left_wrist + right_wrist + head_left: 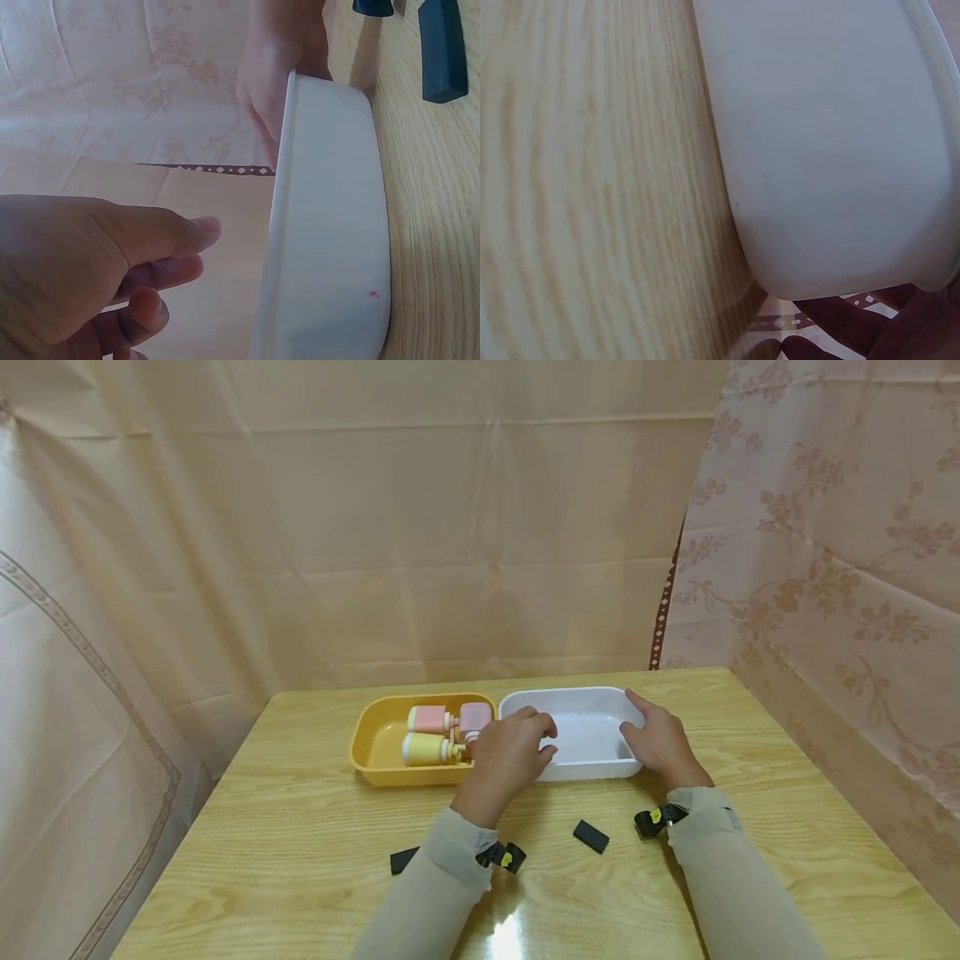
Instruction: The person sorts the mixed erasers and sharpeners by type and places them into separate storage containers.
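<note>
My right hand [662,745] grips the right end of a white plastic tray [588,739], thumb over the rim and fingers along the outer side. Above that tray's left part hovers my left hand [513,752], its thumb and fingers loosely bent with nothing between them. The left wrist view shows this hand's fingertips [206,225] apart from the white tray wall [326,225]. To the left stands a yellow tray [375,756] with a pink bottle-shaped piece [429,719], a yellow one [424,750] and a lilac one [475,717] lying in it. My left hand partly hides its right end.
Two small black blocks lie on the wooden table: one [591,836] in front of the white tray, another [403,860] partly behind my left sleeve. Black wrist cameras [508,857] sit on both wrists. Beige curtains [465,527] hang behind the table, flowered ones on the right.
</note>
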Motion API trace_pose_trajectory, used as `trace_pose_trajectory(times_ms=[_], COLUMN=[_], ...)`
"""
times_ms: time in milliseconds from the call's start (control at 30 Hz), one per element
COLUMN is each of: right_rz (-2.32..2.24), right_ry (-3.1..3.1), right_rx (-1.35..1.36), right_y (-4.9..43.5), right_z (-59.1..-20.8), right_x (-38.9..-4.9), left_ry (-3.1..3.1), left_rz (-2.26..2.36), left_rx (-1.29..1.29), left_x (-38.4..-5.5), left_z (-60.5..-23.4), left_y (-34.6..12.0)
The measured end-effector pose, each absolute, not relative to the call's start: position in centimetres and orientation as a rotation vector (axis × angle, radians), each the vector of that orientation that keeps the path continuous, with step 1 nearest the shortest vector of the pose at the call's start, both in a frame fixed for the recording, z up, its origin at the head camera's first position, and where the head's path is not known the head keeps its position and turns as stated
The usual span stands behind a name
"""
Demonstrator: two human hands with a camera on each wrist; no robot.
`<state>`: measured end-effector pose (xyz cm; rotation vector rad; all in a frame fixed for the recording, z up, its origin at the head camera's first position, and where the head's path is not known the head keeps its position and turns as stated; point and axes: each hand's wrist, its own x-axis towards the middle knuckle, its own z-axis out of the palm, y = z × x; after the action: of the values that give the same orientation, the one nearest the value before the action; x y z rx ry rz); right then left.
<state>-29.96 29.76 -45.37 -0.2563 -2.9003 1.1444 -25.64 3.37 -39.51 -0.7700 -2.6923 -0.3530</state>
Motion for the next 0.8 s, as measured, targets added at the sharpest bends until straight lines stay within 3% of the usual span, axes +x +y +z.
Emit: trace_pose_trajectory(times_ms=[800], right_rz=[1.155], right_ry=[-2.883], right_rx=[-0.228], right_y=[29.9], right_z=[-45.3], right_x=[-29.8], left_ry=[-2.756], left_rz=[-0.209], left_rx=[-1.085], left_x=[-24.0], left_z=[-39.7], left_y=[5.3])
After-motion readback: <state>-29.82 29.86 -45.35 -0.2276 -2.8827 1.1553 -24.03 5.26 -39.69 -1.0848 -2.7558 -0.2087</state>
